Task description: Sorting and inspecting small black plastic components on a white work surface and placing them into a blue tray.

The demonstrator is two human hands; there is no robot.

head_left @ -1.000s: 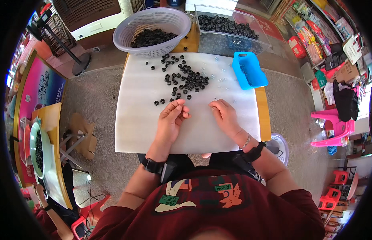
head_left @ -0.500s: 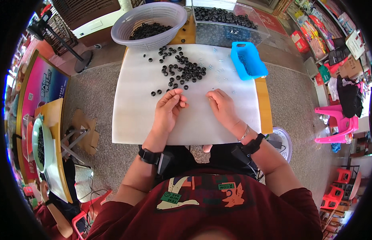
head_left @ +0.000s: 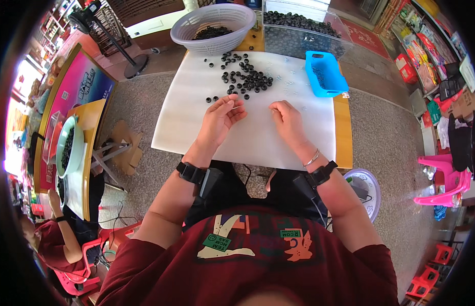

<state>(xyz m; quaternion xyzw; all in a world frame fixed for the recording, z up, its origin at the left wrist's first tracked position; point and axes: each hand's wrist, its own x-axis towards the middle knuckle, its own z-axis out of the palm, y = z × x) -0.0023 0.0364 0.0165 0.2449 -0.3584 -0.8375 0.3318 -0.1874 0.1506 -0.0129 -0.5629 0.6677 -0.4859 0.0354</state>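
Note:
Both hands are over the white sheet point(head_left: 196, 127) on the table. My left hand point(head_left: 219, 121) is palm-up just below the loose black ring-like pieces point(head_left: 258, 80), its fingers curled and the thumb against the index finger. Whatever is in that grip is too small to make out. To its right, my right hand point(head_left: 288, 122) has thumb and forefinger pinched together, knuckles up; anything in the pinch is hidden. Tiny clear or silvery bits point(head_left: 289, 82) lie scattered beyond it, beside a blue plastic basket point(head_left: 339, 93) holding more small bits.
At the table's far edge stand a grey colander point(head_left: 184, 38) and a clear bin point(head_left: 303, 46), both holding black pieces. Left, a co-worker point(head_left: 58, 239) sits at another table with a pale green basin point(head_left: 76, 158). A pink stool point(head_left: 446, 178) stands at right.
My view has turned, shifting the table and its contents up and right. My left fingers have loosened slightly from their tighter curl; my right hand keeps its pinch.

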